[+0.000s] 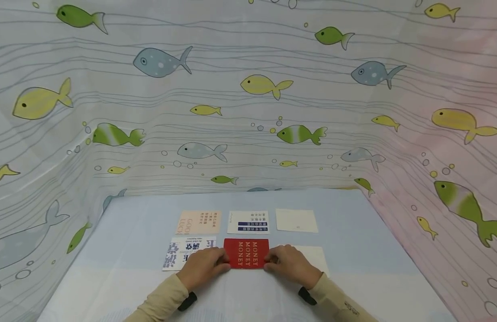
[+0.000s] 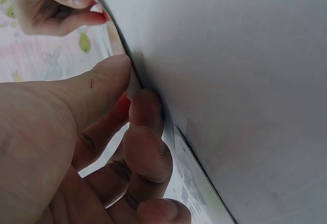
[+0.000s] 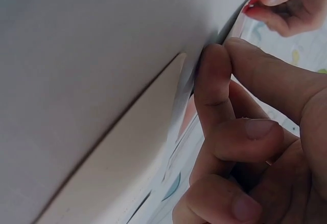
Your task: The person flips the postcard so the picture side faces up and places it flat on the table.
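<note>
My left hand [image 1: 205, 265]: thumb and fingers pinched on the left edge of a red card [image 1: 247, 254], lettered MONEY three times. My right hand [image 1: 293, 265]: pinched on its right edge. Red card's place: front row, middle, between a blue-printed card [image 1: 187, 247] at left and a pale card [image 1: 321, 259], partly behind my right hand. Far row, left to right: peach card [image 1: 197, 222], blue-banded card [image 1: 248, 218], plain white card [image 1: 296, 219]. Beneath all, a pale tabletop [image 1: 365, 250]; around, fish-print sheeting [image 1: 240, 53].
</note>
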A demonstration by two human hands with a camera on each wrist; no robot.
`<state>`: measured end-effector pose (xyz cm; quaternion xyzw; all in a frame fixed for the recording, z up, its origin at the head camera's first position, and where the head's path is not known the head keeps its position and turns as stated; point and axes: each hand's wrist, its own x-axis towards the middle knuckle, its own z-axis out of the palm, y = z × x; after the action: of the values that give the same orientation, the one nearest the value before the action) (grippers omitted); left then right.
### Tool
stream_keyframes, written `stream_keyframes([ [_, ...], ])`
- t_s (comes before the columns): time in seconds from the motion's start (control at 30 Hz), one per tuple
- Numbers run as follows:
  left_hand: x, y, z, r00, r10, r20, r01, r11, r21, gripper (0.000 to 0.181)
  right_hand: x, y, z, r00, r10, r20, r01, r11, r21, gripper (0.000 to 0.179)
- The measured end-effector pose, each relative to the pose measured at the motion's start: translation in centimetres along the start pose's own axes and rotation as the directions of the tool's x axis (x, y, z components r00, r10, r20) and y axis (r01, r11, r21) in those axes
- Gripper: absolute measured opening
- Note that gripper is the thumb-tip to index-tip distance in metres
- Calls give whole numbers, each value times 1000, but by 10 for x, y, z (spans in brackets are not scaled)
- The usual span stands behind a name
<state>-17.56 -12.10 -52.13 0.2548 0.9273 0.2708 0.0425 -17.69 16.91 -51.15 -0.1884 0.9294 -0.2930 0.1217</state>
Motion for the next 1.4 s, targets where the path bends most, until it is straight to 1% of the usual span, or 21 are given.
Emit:
stream_keyframes([
  [0.1, 0, 2, -1, 1000, -18, 8, 18, 1000, -11, 9, 1, 0, 0, 1000, -4, -1, 4, 1000, 5, 14],
  [0.23, 0, 3, 0, 999, -32, 0, 32, 999, -2, 9, 0, -1, -1, 1000, -10, -6, 9, 1000, -10, 13],
  [0.5, 1, 3, 1, 999, -27, -34, 28, 999, 32, 7, 1, 0, -1, 1000, -8, -25, 8, 1000, -22, 10],
  [0.63, 1, 3, 1, 999, -24, -36, 25, 999, 31, 7, 0, -1, -2, 1000, -5, -25, 5, 1000, -19, 8],
  [0.83, -1, 4, 0, 999, -20, -34, 21, 999, 29, 8, 0, -1, -3, 1000, -6, -4, 6, 1000, -26, 10],
  [0.97, -2, 4, 0, 999, -30, -19, 31, 999, 34, 12, -1, 4, -6, 999, -32, 19, 32, 999, 7, 15],
  [1.03, -1, 4, -1, 999, -40, -22, 40, 998, 41, 14, -1, 8, -10, 998, -52, 22, 51, 998, 34, 18],
  [1.1, 2, 4, -2, 998, -42, -44, 45, 997, 58, 18, -1, 13, -16, 997, -71, 4, 71, 996, 58, 20],
  [1.2, 8, 4, -4, 995, -37, -93, 45, 995, 88, 26, 0, 23, -27, 995, -87, -56, 90, 994, 64, 23],
  [1.3, 18, 6, -7, 989, -25, -145, 41, 993, 111, 32, 0, 33, -40, 989, -65, -133, 75, 995, 69, 27],
  [1.4, 30, 10, -8, 984, -14, -175, 37, 991, 126, 34, 0, 44, -52, 980, -24, -199, 40, 996, 78, 29],
])
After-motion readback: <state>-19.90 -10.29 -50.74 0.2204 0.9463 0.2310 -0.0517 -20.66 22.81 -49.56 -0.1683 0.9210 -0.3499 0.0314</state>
